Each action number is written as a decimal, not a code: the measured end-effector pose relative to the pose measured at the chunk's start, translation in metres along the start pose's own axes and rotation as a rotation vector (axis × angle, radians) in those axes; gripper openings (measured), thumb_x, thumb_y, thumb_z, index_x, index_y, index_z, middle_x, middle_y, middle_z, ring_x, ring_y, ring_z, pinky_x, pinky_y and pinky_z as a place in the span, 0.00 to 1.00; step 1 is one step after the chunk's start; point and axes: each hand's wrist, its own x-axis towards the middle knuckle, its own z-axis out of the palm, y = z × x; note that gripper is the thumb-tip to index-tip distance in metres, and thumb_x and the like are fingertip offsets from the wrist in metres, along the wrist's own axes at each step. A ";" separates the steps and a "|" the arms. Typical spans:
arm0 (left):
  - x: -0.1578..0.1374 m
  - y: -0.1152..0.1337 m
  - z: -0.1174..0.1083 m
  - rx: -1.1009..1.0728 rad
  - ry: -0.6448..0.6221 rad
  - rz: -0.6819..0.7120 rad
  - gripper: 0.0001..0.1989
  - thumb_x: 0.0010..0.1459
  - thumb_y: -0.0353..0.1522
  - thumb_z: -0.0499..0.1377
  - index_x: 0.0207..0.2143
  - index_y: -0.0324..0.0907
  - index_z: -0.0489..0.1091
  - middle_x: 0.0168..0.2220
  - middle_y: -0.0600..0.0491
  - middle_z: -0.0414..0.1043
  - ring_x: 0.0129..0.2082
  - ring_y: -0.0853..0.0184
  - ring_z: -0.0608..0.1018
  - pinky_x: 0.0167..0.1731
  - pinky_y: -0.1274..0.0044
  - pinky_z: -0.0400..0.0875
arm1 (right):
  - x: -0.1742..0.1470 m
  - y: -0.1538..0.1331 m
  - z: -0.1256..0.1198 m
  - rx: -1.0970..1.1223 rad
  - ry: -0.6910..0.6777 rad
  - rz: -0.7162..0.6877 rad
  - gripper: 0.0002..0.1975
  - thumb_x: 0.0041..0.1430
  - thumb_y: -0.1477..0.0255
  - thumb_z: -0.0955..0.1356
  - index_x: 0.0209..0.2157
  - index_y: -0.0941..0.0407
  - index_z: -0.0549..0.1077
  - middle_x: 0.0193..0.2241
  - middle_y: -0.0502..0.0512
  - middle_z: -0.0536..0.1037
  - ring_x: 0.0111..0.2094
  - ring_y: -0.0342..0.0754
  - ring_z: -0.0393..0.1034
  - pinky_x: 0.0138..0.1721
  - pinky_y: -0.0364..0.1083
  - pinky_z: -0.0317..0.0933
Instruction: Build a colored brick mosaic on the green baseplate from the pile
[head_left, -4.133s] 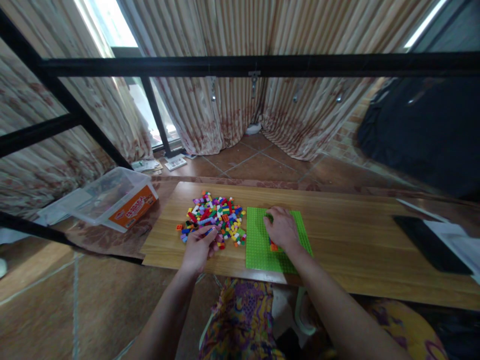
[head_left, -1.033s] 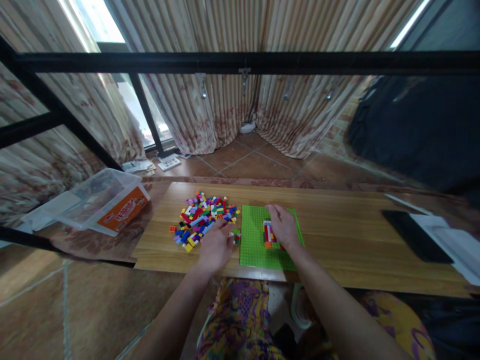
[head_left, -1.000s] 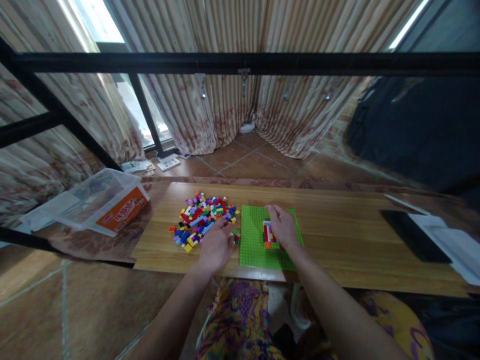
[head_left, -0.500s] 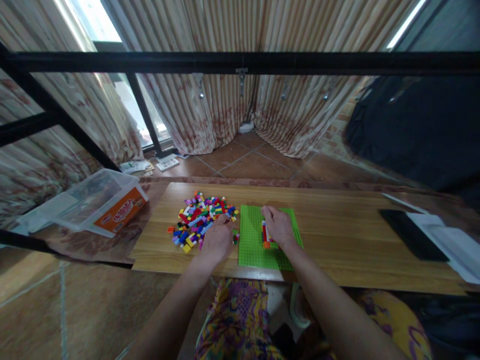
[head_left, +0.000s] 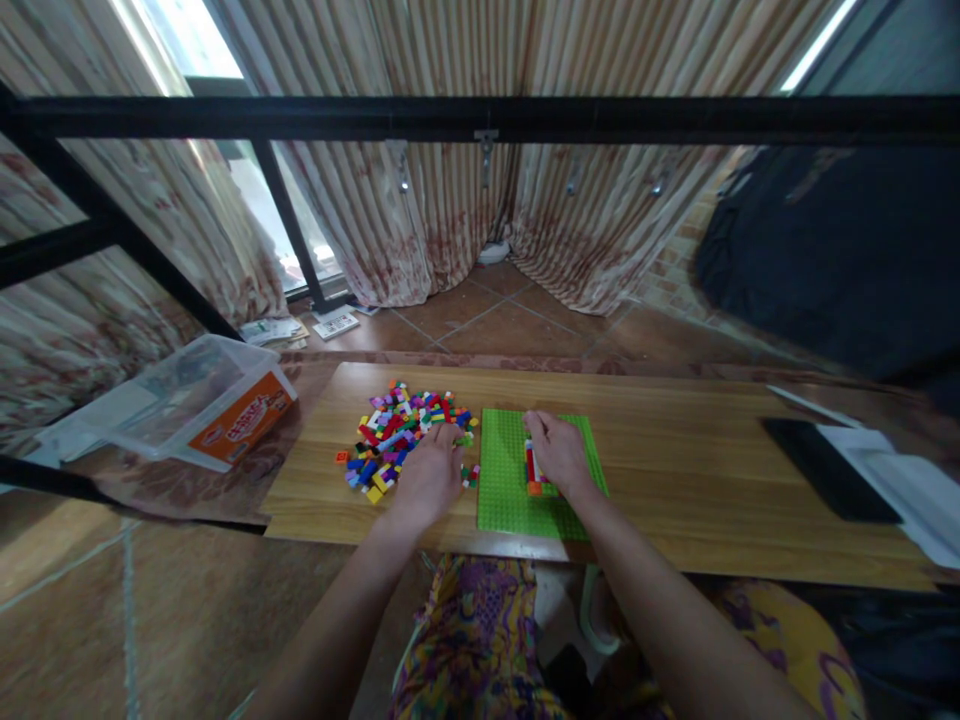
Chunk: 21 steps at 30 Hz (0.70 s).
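Note:
My left hand (head_left: 429,474) is over the right side of a pile of small coloured toy bricks (head_left: 390,435), fingers bent and closed together. A greenish bit shows by its fingertips; whether it is in their grip I cannot make out. On the green studded baseplate (head_left: 501,505) rests my right hand (head_left: 556,450), its fingers curled and pinched close to the upper end of a small brick build (head_left: 533,475). Red, white and orange bricks show in that build. The palm covers its right side, and what the fingertips hold is hidden.
Pile and baseplate are on a long wooden table (head_left: 675,470). Left of it stands a clear plastic box (head_left: 202,400) with an orange label. A black flat object (head_left: 825,470) and white papers (head_left: 911,490) lie at the right end. A dark metal bar (head_left: 600,120) crosses beyond.
My left hand has drawn slightly left, uncovering a few bricks beside the baseplate. The right hand stays at the brick build. The view has shifted very slightly.

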 end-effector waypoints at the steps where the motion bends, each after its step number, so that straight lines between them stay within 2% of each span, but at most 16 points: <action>1: -0.001 -0.001 -0.001 -0.099 0.029 -0.034 0.10 0.62 0.29 0.51 0.44 0.41 0.67 0.40 0.48 0.73 0.39 0.63 0.76 0.42 0.71 0.70 | 0.000 0.000 0.000 0.002 0.003 -0.001 0.24 0.67 0.59 0.53 0.34 0.55 0.75 0.32 0.57 0.80 0.33 0.47 0.72 0.36 0.44 0.58; 4: -0.008 -0.005 -0.004 -0.532 0.108 -0.147 0.08 0.60 0.33 0.54 0.40 0.41 0.67 0.32 0.52 0.72 0.32 0.66 0.75 0.35 0.74 0.70 | 0.000 0.001 0.001 0.014 0.010 -0.009 0.24 0.67 0.59 0.53 0.34 0.55 0.75 0.31 0.56 0.80 0.33 0.47 0.72 0.36 0.44 0.58; 8: -0.026 -0.019 -0.016 -1.198 0.164 -0.411 0.14 0.51 0.36 0.62 0.40 0.41 0.68 0.32 0.53 0.74 0.27 0.70 0.75 0.26 0.80 0.68 | -0.002 0.002 0.001 0.018 0.013 -0.017 0.24 0.66 0.59 0.54 0.33 0.54 0.75 0.30 0.56 0.80 0.31 0.47 0.71 0.34 0.44 0.57; 12: -0.050 -0.044 -0.041 -1.578 0.260 -0.570 0.15 0.48 0.30 0.62 0.41 0.40 0.72 0.30 0.53 0.75 0.26 0.72 0.75 0.26 0.82 0.69 | -0.003 0.004 0.001 0.006 0.036 -0.016 0.22 0.64 0.58 0.56 0.32 0.54 0.76 0.27 0.55 0.79 0.27 0.46 0.69 0.32 0.44 0.55; 14: -0.059 -0.058 -0.055 -1.647 0.336 -0.624 0.14 0.49 0.30 0.60 0.40 0.39 0.73 0.30 0.51 0.75 0.25 0.72 0.74 0.24 0.82 0.70 | -0.003 0.004 0.002 0.005 0.041 -0.020 0.22 0.64 0.58 0.56 0.33 0.54 0.76 0.27 0.55 0.78 0.26 0.46 0.68 0.31 0.45 0.54; 17: -0.068 -0.081 -0.069 -1.613 0.450 -0.697 0.12 0.49 0.33 0.60 0.37 0.37 0.74 0.30 0.50 0.74 0.26 0.71 0.75 0.21 0.83 0.67 | -0.003 0.005 0.002 0.011 0.042 -0.029 0.21 0.63 0.58 0.57 0.34 0.55 0.77 0.27 0.56 0.79 0.26 0.47 0.68 0.31 0.45 0.55; 19: -0.070 -0.096 -0.071 -1.482 0.515 -0.754 0.11 0.47 0.34 0.62 0.32 0.37 0.73 0.27 0.52 0.72 0.23 0.73 0.72 0.18 0.85 0.62 | -0.004 0.006 0.003 0.016 0.049 -0.035 0.21 0.62 0.58 0.57 0.34 0.55 0.77 0.28 0.56 0.79 0.26 0.47 0.69 0.31 0.45 0.55; 21: -0.069 -0.110 -0.070 -1.216 0.552 -0.809 0.11 0.44 0.34 0.64 0.30 0.37 0.73 0.23 0.56 0.69 0.18 0.77 0.65 0.15 0.85 0.55 | -0.004 0.006 0.003 0.029 0.063 -0.047 0.21 0.62 0.58 0.58 0.34 0.55 0.77 0.29 0.57 0.80 0.27 0.47 0.69 0.31 0.45 0.57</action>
